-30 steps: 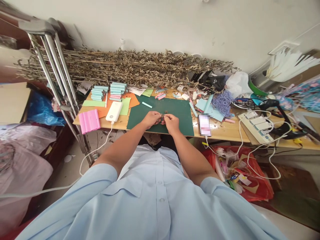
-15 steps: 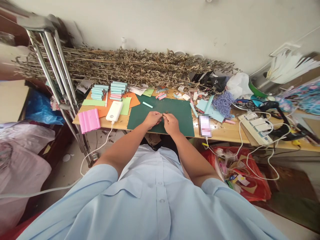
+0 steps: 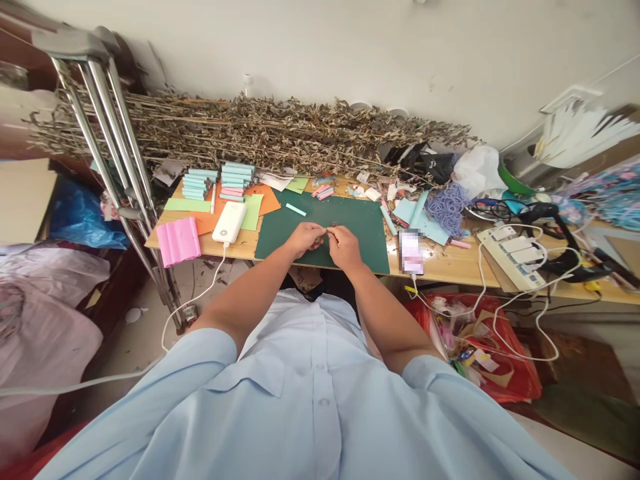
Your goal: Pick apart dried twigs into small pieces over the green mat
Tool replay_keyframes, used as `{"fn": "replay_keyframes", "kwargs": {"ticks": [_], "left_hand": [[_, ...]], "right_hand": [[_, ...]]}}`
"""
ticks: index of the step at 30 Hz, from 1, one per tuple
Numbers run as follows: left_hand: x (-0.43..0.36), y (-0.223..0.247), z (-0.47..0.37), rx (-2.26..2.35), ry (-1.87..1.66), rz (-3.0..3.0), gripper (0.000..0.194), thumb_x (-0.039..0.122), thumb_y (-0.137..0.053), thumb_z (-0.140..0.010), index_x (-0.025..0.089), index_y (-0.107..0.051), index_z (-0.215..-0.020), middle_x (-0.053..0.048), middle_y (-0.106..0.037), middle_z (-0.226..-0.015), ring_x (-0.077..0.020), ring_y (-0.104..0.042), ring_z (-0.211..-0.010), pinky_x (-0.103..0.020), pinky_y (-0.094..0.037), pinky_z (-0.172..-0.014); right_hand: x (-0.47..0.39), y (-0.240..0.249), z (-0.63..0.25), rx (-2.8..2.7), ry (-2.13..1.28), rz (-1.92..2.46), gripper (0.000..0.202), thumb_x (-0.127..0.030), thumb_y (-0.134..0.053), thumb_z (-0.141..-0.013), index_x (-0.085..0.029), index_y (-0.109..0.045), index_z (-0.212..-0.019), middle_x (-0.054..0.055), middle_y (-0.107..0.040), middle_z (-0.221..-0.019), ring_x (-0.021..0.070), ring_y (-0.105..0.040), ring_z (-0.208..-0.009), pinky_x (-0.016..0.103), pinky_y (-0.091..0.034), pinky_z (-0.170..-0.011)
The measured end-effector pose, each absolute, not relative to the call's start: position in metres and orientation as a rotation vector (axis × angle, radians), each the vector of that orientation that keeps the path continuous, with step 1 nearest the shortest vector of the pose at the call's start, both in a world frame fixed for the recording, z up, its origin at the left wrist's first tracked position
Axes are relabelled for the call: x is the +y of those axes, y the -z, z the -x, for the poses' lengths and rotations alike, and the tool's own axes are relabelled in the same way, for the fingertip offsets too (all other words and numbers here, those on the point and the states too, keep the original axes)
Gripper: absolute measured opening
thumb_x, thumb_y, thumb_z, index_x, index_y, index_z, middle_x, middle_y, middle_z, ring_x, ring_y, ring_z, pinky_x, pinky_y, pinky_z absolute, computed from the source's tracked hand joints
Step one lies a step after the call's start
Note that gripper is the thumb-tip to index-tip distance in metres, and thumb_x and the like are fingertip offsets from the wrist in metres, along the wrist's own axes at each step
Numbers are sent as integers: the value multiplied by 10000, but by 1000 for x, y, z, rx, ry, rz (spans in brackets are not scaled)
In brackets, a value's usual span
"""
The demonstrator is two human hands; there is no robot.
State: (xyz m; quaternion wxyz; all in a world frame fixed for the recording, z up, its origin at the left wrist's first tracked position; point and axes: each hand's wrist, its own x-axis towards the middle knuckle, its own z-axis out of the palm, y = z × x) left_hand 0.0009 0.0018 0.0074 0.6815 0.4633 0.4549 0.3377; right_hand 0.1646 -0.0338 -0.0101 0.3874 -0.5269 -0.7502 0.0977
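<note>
My left hand (image 3: 305, 240) and my right hand (image 3: 344, 247) meet fingertip to fingertip above a dark green mat (image 3: 275, 233). Both are closed in a pinch. Whatever lies between the fingers is too small to name; a brownish bit shows faintly there. Beyond my left hand, a light blue paper roll (image 3: 295, 210) lies on the mat. Small pink rolls (image 3: 323, 192) rest at the mat's far edge, and dark crumbs are scattered near my fingers.
Dried leafy stalks (image 3: 280, 130) line the wall. Stacked blue rolls (image 3: 237, 177), a white power bank (image 3: 229, 222) and pink paper (image 3: 179, 241) lie left. Rightward are a phone (image 3: 411, 252), purple yarn (image 3: 447, 210) and a power strip (image 3: 511, 255). Crutches (image 3: 107, 120) stand at left.
My fingertips have shifted slightly against each other, and the brownish bit between them shows less. My right hand has turned a little. The things on the table have not moved.
</note>
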Motion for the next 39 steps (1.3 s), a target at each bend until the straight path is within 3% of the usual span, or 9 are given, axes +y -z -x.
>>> {"fn": "replay_keyframes", "kwargs": {"ticks": [8, 15, 20, 25, 28, 31, 34, 39], "left_hand": [[0, -7, -5, 1084, -795, -1108, 177, 243, -692, -859, 141, -637, -726, 10, -569, -569, -59, -459, -418, -212, -280, -419], [-2, -10, -6, 1091, -841, -1069, 166, 227, -692, -861, 137, -629, -736, 20, -562, -539, -54, -451, -406, -198, -287, -421], [-2, -11, -3, 1050, -864, -1015, 151, 230, -686, -863, 135, -632, -759, 9, -581, -561, -58, -465, -405, -190, -283, -410], [-2, -10, -5, 1084, -850, -1019, 165, 237, -686, -857, 140, -627, -738, 7, -574, -560, -57, -451, -391, -190, -265, -397], [-2, -10, -8, 1148, -836, -1060, 161, 225, -673, -854, 140, -635, -723, 7, -572, -558, -58, -454, -395, -192, -281, -404], [-2, -11, -9, 1163, -831, -1071, 157, 203, -662, -851, 138, -634, -711, 4, -576, -562, -61, -460, -400, -194, -291, -409], [-2, -9, -6, 1102, -811, -1016, 158, 218, -650, -874, 139, -634, -739, -1, -585, -574, -67, -466, -394, -198, -271, -397], [0, -6, -2, 1001, -830, -998, 300, 385, -675, -923, 141, -625, -757, -1, -582, -580, -59, -463, -397, -193, -244, -395]], "right_hand": [[-32, 17, -166, -1778, -402, 1368, 266, -290, -503, -966, -222, -756, -1010, 108, -759, -1035, 262, -697, -1000, 421, -562, -962], [-29, 24, -141, -1018, -1014, 1386, 191, -386, -678, -859, -202, -716, -892, -5, -679, -698, 157, -631, -603, 312, -596, -611], [-24, 18, -136, -629, -1296, 1135, 170, -308, -784, -780, -190, -681, -843, -33, -648, -676, 94, -570, -549, 236, -561, -547], [-20, 19, -144, -848, -1012, 1308, 156, -327, -715, -831, -198, -731, -917, -4, -703, -769, 132, -617, -619, 277, -583, -582], [-22, 20, -148, -1238, -717, 1388, 180, -328, -659, -870, -205, -770, -940, 55, -757, -933, 200, -693, -822, 372, -620, -789], [-25, 20, -152, -1514, -465, 1351, 213, -308, -600, -923, -214, -790, -950, 89, -763, -1006, 242, -702, -1000, 425, -568, -983], [-27, 20, -156, -1664, -370, 1297, 271, -308, -537, -976, -222, -791, -1010, 101, -756, -1031, 246, -698, -1027, 425, -546, -1019], [-26, 18, -160, -1752, -395, 1258, 306, -354, -508, -1004, -241, -789, -1051, 96, -728, -1055, 239, -676, -1054, 414, -543, -1017]]}}
